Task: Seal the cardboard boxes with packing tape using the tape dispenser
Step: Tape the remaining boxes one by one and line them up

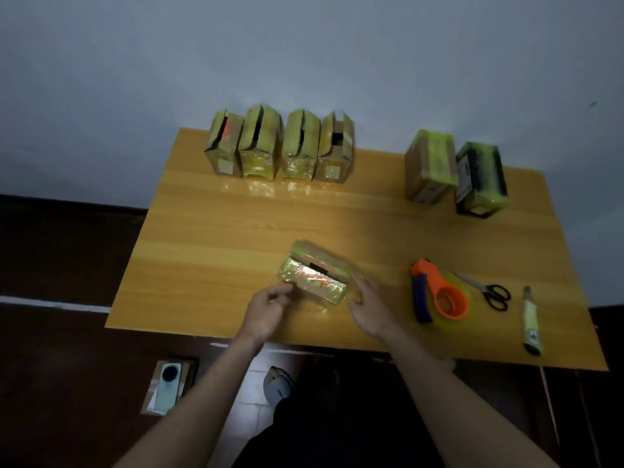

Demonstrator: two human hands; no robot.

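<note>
left hand (268,307) pinches glossy taped box (315,276) | right hand (369,310) grip apart, touching box

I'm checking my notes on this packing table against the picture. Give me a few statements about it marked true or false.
1. Four boxes stand in a row along the table's far edge. True.
2. The right hand grips the tape dispenser. False: the dispenser lies untouched on the table, right of that hand.
3. Scissors lie right of the dispenser. True.
4. The box in front lies between both hands. True.
5. The left hand holds the utility knife. False: the knife lies at the table's right end.
</note>
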